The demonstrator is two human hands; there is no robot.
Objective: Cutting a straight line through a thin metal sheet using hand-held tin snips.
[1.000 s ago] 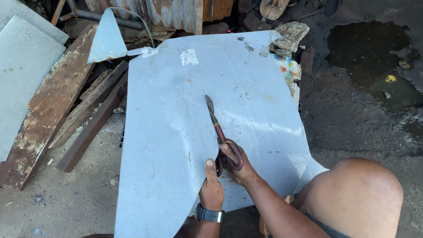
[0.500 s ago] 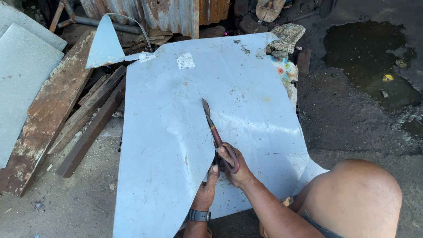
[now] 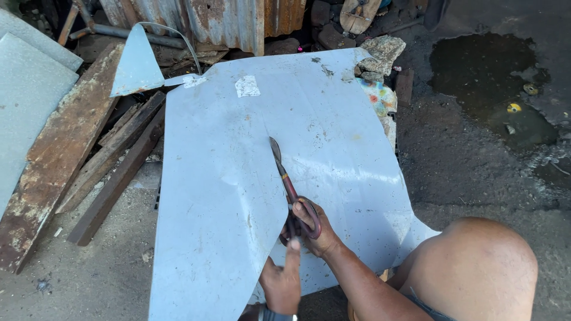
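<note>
A large pale blue-grey metal sheet (image 3: 226, 178) lies on the ground in front of me, slit from its near edge toward the middle. My right hand (image 3: 315, 232) grips the red loop handles of long tin snips (image 3: 285, 178), whose blades sit in the slit and point away from me. My left hand (image 3: 284, 279) holds the near edge of the sheet's left part, just beside the snips' handles, fingers pointing up. A watch band shows at that wrist. My bare knee (image 3: 476, 267) is at the lower right.
Rusty steel bars and wooden planks (image 3: 89, 160) lie left of the sheet, beside grey panels (image 3: 30, 101). A cut-off triangular scrap (image 3: 135, 65) stands at the back left near corrugated iron (image 3: 226, 21). Rocks (image 3: 380, 53) weigh the far corner. A dark puddle (image 3: 493, 83) is right.
The view shifted slightly. My left hand moved from beside the handles to lower on the sheet's near edge. The snips stay in the slit at about the same spot.
</note>
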